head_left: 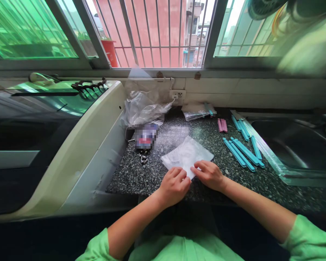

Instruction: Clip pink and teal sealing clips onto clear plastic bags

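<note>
A whitish translucent plastic bag (188,152) lies flat on the dark speckled counter, one corner pointing toward me. My left hand (176,183) is closed at its near left edge, fingers curled onto the plastic. On the near right edge, my right hand (208,175) grips the bag between thumb and fingers. The fingertips of both hands are close together but apart. To the right of the bag lie several long flat teal strips (238,154) that look like bag sealing clips. Shorter pink ones (222,125) sit behind them.
A sink (293,145) with a metal rim is on the right. A white appliance (92,145) borders the counter's left. Near it lie a blurred-out phone-like object (146,136), a bead string (143,158) and crumpled clear plastic (145,107). Flat clear packets (195,110) rest by the wall socket (178,95).
</note>
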Motion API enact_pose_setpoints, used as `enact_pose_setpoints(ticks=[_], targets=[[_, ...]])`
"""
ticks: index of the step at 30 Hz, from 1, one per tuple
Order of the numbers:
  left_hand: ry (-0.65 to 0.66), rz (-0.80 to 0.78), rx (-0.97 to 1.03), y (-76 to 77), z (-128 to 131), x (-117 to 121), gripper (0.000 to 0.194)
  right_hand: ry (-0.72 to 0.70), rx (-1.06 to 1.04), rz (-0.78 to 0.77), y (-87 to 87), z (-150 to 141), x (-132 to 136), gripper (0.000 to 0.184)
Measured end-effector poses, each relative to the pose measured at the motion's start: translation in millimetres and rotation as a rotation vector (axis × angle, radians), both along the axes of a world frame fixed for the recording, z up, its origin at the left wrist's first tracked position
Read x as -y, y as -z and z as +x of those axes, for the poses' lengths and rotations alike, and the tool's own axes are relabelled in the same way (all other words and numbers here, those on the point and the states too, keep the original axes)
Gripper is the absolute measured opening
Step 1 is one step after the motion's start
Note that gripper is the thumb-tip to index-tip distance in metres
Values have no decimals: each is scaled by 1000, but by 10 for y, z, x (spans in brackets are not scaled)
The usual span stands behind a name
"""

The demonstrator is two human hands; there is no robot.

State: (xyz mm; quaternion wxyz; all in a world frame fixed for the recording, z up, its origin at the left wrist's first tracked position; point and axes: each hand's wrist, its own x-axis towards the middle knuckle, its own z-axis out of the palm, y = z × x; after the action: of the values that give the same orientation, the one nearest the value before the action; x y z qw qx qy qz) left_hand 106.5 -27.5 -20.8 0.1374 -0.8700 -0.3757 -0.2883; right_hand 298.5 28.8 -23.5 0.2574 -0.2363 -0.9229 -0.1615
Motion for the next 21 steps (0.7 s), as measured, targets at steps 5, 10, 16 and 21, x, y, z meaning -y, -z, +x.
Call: enact_pose_setpoints(ticks=[5,10,16,21], targets=[[35,40,59,70,-60,-16,30,-42,-71,50,4,113,-87,23],[-97,150,53,82,-263,-146,19,-19,-75,-14,52,228,-99,27],[99,84,23,31,-408,-104,13,135,-81,-89,118,299,-153,28],[137,10,-59,87,-536,-141,29,93,-125,-179,137,351,-180,30]])
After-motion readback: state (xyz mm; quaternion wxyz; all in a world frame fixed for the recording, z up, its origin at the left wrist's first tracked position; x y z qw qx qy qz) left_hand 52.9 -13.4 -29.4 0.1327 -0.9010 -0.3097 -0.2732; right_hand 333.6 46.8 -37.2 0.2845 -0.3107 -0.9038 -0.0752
